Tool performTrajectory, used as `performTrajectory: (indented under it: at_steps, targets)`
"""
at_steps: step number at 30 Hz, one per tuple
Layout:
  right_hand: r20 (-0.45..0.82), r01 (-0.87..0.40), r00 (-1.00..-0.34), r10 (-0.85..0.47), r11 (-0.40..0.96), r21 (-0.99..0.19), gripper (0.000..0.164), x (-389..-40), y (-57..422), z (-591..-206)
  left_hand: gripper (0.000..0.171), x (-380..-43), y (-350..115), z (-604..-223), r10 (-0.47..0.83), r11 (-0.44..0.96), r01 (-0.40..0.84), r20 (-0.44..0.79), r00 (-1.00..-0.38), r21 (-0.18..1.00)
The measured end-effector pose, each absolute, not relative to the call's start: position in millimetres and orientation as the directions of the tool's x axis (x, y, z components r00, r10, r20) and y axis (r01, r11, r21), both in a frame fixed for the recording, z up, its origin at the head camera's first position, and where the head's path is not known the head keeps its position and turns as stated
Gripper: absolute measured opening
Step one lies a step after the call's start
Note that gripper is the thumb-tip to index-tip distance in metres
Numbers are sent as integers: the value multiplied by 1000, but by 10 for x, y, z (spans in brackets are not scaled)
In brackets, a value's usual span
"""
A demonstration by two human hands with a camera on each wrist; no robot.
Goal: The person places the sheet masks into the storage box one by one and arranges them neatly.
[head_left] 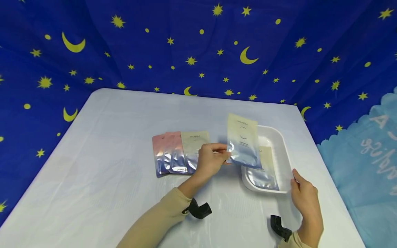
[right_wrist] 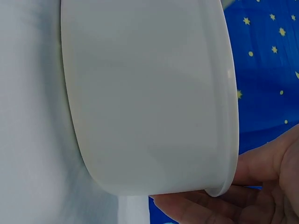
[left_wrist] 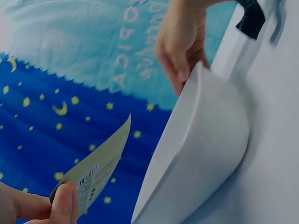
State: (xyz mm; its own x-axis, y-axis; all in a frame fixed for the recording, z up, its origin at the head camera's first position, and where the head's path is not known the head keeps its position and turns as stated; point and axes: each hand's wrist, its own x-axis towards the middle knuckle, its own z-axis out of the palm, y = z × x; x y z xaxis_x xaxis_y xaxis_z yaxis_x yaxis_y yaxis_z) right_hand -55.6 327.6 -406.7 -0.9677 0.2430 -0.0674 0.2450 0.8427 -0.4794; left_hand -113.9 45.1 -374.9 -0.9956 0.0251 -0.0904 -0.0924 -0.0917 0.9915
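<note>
My left hand (head_left: 211, 159) pinches a yellow-to-blue foil sachet (head_left: 243, 139) by its left edge, thumb on one face. The sachet is held up over the left side of a white plastic basin (head_left: 283, 162); its printed back shows in the left wrist view. Inside the basin lies another sachet (head_left: 263, 175) of the same colours, partly covered by the raised one. My right hand (head_left: 305, 194) grips the basin's near right rim, thumb and fingers on either side of it. In the right wrist view the basin's wall (right_wrist: 145, 102) fills most of the picture.
Left of the basin, pink-and-blue sachets (head_left: 161, 155) overlap in a row with a yellow-and-blue sachet (head_left: 194, 143) at their right end. All rest on a white-covered table (head_left: 118, 137). A blue star-patterned cloth (head_left: 170, 55) hangs behind, and a light-blue cloth (head_left: 363, 165) at the right.
</note>
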Motion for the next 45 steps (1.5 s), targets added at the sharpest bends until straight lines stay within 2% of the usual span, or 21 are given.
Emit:
performTrajectory:
  at_steps: [7, 16, 22, 26, 30, 36, 39, 42, 45]
  targets:
    - [-47, 221, -973, 226, 852, -475, 44, -554, 3263, -4066, 21, -1113, 759, -3881, 76, -108, -105, -97, -992, 989]
    - [-44, 203, -977, 207, 860, -469, 44, -563, 3251, -4071, 22, -1114, 1044, -4052, 93, -38, -148, -144, -985, 988]
    - [-43, 202, -977, 207, 858, -472, 44, -566, 3241, -4073, 26, -1117, 1090, -4125, 149, 49, -123, -129, -980, 991]
    - [-37, 199, -978, 206, 860, -470, 44, -569, 3247, -4081, 35, -1099, 1054, -4110, 189, 127, -112, -135, -973, 986]
    - [-53, 211, -976, 211, 856, -471, 44, -570, 3248, -4076, 40, -1065, 963, -4067, 227, 209, -49, -98, -969, 977]
    - [-41, 215, -974, 221, 863, -458, 44, -564, 3272, -4081, 42, -1046, 769, -4005, 216, 223, -30, -79, -973, 974]
    - [-52, 232, -971, 234, 860, -454, 45, -568, 3269, -4073, 43, -1054, 631, -3941, 198, 261, 18, -35, -980, 965]
    - [-69, 245, -968, 241, 857, -454, 45, -572, 3257, -4063, 43, -1065, 466, -3903, 150, 364, 87, 34, -988, 927]
    - [-66, 245, -968, 242, 858, -452, 45, -576, 3248, -4060, 46, -1090, 282, -3931, 67, 540, 114, 92, -993, 834]
